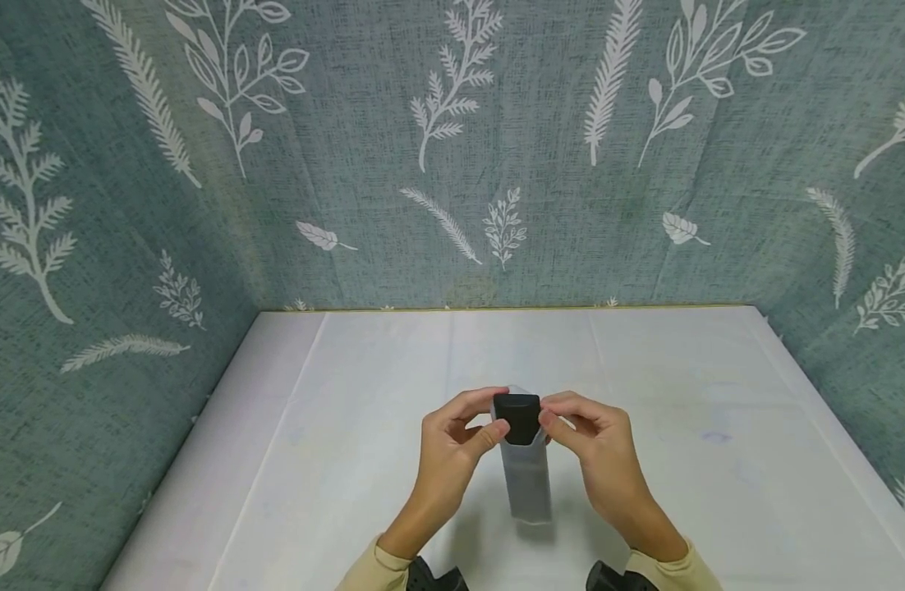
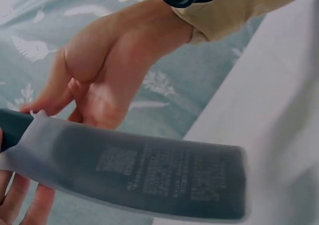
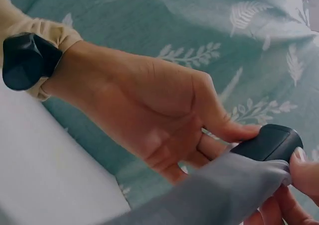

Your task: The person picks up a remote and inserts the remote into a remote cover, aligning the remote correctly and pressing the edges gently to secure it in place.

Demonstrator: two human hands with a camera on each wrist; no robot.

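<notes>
A long black device point(image 1: 516, 419) with rounded ends sits in a frosted plastic sleeve point(image 1: 527, 484). Its top end sticks out of the sleeve's mouth, and faint printed text shows through the plastic in the left wrist view. My left hand point(image 1: 452, 443) grips the upper left side, thumb on the device's front and fingers behind. From the right, my right hand point(image 1: 600, 447) pinches the sleeve's mouth beside the device between thumb and fingers. The lower part hangs slanted toward me, over the table. What kind of device it is cannot be told.
A white table point(image 1: 349, 427) lies beneath the hands. Green cloth point(image 1: 364, 156) with white leaf prints stands along its back and both sides. A black camera mount point(image 3: 30, 60) is strapped to the right wrist, and another to the left.
</notes>
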